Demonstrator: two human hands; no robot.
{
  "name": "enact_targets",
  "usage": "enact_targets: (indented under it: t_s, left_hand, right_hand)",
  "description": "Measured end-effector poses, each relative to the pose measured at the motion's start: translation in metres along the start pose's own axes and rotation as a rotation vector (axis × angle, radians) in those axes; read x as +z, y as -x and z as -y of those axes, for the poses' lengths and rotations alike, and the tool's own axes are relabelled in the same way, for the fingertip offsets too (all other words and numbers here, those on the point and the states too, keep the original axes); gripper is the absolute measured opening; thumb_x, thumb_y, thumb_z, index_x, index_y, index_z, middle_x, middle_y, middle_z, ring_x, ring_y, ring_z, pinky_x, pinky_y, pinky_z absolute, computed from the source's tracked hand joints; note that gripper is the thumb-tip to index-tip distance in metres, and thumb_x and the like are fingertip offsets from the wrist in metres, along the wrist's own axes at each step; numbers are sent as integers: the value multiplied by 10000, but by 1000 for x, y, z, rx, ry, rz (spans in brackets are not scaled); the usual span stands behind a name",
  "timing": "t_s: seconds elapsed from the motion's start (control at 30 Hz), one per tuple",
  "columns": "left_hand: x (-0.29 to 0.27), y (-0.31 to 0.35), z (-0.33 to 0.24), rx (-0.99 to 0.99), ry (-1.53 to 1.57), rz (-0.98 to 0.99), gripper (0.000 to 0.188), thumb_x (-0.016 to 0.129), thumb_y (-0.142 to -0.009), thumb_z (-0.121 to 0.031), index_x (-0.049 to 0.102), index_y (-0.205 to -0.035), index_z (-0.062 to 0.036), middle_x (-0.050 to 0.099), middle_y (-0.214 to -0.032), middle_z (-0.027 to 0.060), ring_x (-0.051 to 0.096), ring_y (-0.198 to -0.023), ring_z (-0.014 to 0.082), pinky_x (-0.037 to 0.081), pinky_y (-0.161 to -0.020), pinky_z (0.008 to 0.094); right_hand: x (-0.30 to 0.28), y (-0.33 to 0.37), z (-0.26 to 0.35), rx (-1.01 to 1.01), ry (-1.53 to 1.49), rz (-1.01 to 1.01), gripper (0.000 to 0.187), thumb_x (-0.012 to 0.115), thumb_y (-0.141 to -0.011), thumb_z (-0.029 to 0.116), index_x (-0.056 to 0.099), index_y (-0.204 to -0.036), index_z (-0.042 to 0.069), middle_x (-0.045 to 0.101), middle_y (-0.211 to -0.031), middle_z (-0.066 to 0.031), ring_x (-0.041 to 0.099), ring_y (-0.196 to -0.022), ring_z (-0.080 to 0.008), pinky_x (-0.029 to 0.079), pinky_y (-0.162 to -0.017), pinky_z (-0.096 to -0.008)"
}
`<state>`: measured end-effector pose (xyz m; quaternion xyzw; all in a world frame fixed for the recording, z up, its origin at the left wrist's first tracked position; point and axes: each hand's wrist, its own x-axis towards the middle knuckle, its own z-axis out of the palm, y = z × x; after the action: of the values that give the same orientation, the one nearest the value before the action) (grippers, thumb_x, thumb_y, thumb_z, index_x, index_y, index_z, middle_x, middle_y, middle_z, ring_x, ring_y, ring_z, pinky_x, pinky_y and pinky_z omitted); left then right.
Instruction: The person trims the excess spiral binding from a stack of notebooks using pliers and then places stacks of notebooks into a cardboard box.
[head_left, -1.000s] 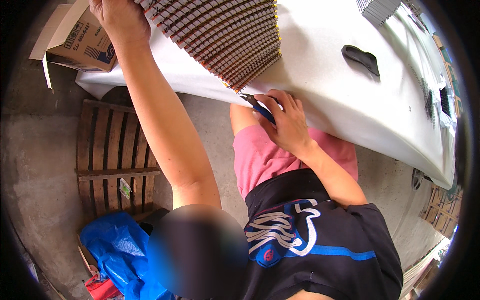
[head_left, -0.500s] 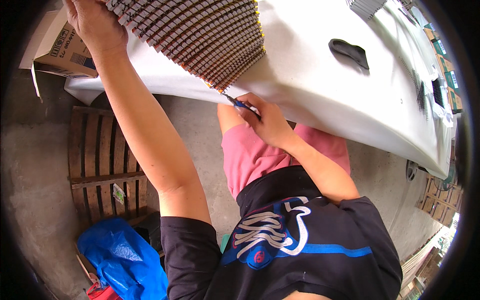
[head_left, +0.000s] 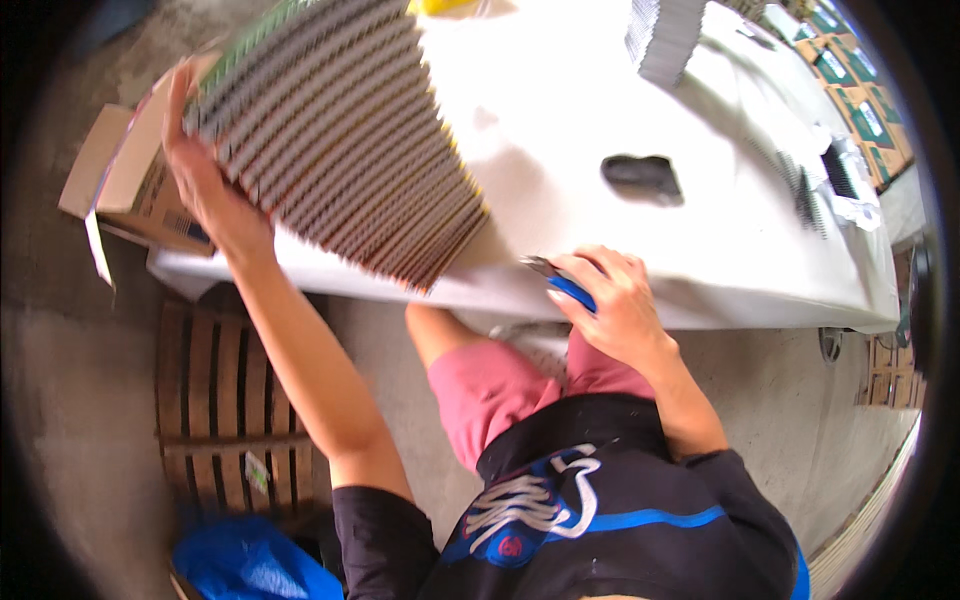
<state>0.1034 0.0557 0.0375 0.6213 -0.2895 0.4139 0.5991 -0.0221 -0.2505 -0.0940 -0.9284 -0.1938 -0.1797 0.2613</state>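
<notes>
A thick stack of what look like coil-bound books [head_left: 340,140] stands on the white-covered table [head_left: 540,90], its rows of dark coils and pale page edges facing me. Yellow and orange show along its right and near edges. My left hand [head_left: 205,185] grips the stack's left side, fingers bent round its edge. To the right of the stack, over the table's near edge, my right hand [head_left: 622,305] is closed on blue-handled pliers [head_left: 568,287]. The pliers' jaws point left and touch nothing.
A dark curved object [head_left: 642,178] lies on the table right of the stack. Another grey stack [head_left: 665,40] stands farther back, with loose black coils [head_left: 803,195] at the right. An open cardboard box [head_left: 150,195] is at the left, above a wooden pallet [head_left: 235,400].
The pliers have come away from the stack's near corner and moved right with my right hand. My left hand stays on the stack. The view has shifted, showing more of the table.
</notes>
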Motion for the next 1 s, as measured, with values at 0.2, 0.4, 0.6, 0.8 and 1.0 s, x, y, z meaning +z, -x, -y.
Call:
enact_targets:
  t_s: [0.2, 0.4, 0.6, 0.8, 1.0]
  left_hand:
    - [7, -4, -7, 136, -273, -64, 876, 289, -861, -708, 303, -1420, -34, 191, -1497, 127, 284, -1321, 295, 226, -1088, 457]
    - [7, 5, -9, 13, -200, -213, 890, 302, -852, -714, 190, -1459, -73, 206, -1488, 167, 259, -1348, 290, 214, -1104, 440]
    - [-77, 93, 43, -429, -41, 64, 1192, 536, -586, -720, 121, -1458, -21, 178, -1508, 136, 172, -1391, 269, 99, -1131, 391]
    - [-81, 117, 37, -778, -405, 720, 1042, 930, -382, -200, 439, -1279, 0, 476, -1316, 136, 421, -1238, 266, 325, -1045, 372]
    - [-74, 125, 84, -505, -527, 862, 605, 830, -560, -205, 596, -1087, -22, 595, -1121, 154, 540, -1067, 328, 432, -916, 382]
  right_hand:
    - [-71, 23, -99, 293, 276, -252, 319, 633, -828, 280, 598, -1112, 139, 585, -1064, -76, 560, -1005, -265, 357, -881, -423]
    - [-81, 42, -169, 637, 420, -110, 380, 577, -868, 392, 575, -1180, 175, 548, -1181, -43, 482, -1138, -240, 313, -946, -497]
    - [-72, 24, -157, 706, 607, -215, 488, 427, -910, 528, 516, -1278, 221, 391, -1378, -70, 299, -1302, -263, 162, -979, -668]
    - [-35, -6, -81, 467, -926, -151, 511, 514, -915, 361, 407, -1353, 120, 498, -1271, -75, 465, -1157, -210, 357, -960, -409]
    - [53, -19, 12, 881, -1873, 265, 563, 536, -898, 377, 367, -1379, 138, 454, -1333, -52, 394, -1259, -193, 321, -1030, -413]
